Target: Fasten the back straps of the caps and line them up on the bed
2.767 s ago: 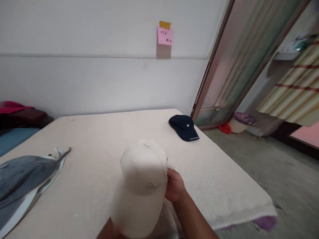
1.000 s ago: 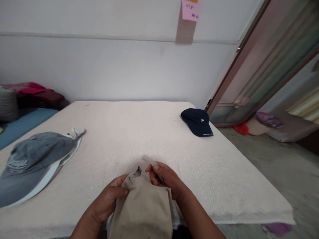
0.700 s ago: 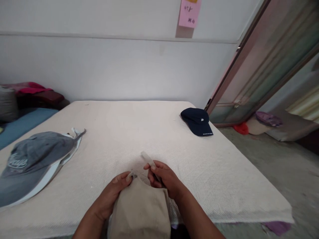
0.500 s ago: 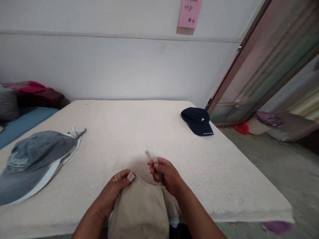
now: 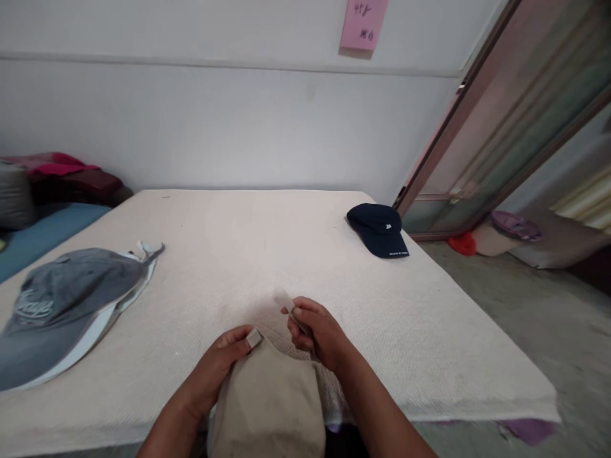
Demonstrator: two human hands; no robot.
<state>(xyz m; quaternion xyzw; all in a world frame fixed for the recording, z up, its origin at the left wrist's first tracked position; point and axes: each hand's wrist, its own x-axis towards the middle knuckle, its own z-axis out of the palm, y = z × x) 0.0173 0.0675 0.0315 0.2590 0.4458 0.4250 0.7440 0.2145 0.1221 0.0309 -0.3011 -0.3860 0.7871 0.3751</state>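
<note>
A beige cap point(image 5: 274, 401) is held near the table's front edge, its crown toward me and its open back edge curving between my hands. My left hand point(image 5: 222, 359) pinches the short strap end at the cap's left corner. Fingers curled, my right hand point(image 5: 317, 331) grips the cap's other strap, whose pale free end points up and left, blurred. The two strap ends are apart. The cap's lower part is cut off by the frame.
A grey cap point(image 5: 76, 292) with a white-edged brim lies at the left of the cloth-covered table point(image 5: 248, 235). A navy cap point(image 5: 379, 229) lies at the back right. A pink note point(image 5: 363, 25) hangs on the wall. Beyond the right edge is the floor.
The strap's free end in my right hand has tipped slightly left. My right hand has shifted a little up, while my left hand keeps its hold.
</note>
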